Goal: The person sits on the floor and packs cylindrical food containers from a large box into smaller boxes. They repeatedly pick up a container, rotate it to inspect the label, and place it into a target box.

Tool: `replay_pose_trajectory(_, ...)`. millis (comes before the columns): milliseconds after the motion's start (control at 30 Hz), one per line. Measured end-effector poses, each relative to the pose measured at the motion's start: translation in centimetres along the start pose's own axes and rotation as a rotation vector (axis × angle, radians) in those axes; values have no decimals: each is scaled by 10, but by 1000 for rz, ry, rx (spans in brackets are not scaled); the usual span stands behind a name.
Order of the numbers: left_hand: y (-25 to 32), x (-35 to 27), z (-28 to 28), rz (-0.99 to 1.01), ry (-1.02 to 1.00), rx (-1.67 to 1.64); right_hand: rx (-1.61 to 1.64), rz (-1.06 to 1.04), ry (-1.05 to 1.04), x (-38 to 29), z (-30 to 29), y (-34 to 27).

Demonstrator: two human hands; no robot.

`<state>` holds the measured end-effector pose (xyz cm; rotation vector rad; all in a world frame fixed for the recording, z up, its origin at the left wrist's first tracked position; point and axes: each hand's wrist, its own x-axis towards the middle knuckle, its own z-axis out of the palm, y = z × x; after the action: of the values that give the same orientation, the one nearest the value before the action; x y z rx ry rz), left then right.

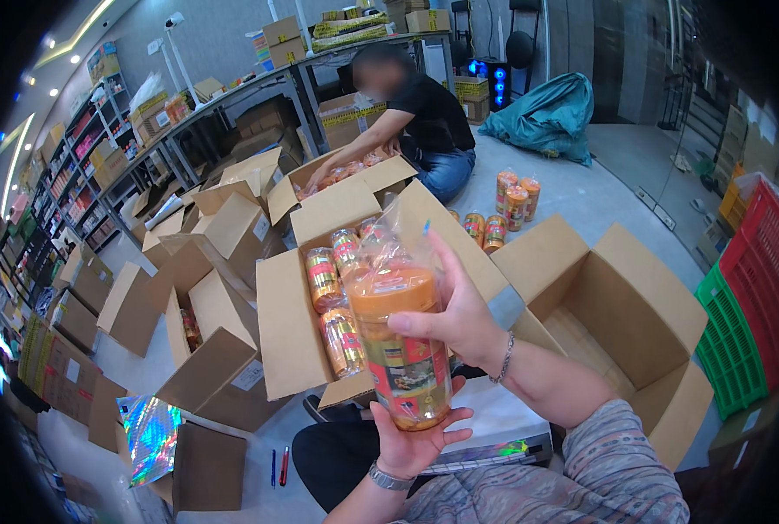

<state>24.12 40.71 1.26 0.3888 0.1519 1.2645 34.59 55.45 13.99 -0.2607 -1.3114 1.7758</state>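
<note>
A plastic jar with an orange lid [396,291], wrapped in clear film, is held upright before me. My right hand [464,314] grips its upper side, thumb across the front below the lid. Beneath it, my left hand [412,435] cups the base with spread fingers. Behind the jar stands an open cardboard box [291,327] holding several wrapped jars [324,278]. A silvery-white pouch or sheet [494,419] lies by my lap.
An empty open carton [599,314] stands right. More jars [513,203] are on the floor behind. A co-worker [428,118] reaches into another box. Several cartons [219,347], a holographic mailer [150,435] and a red cutter [284,466] lie left; plastic crates [733,340] stand far right.
</note>
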Motion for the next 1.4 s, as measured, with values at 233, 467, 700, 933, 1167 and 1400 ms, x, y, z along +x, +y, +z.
replay_pose_trajectory(233,-7,-6,1,67,192,187,-8,-98,184,22,-6,-31)
replay_pose_trajectory(467,-22,-4,-7,0,-34,-226,-142,-276,360,62,-24,-46)
replay_pose_trajectory(700,-17,-2,-2,64,190,43,-305,17,47,-18,-19,5)
replay_pose_trajectory(933,-18,-1,8,168,143,229,-107,21,57,-14,-18,4)
replay_pose_trajectory(1167,-9,-4,-11,82,52,321,-199,28,99,2,-13,-7)
replay_pose_trajectory(1400,-2,-14,-27,45,92,178,-96,-86,28,-51,-38,-32)
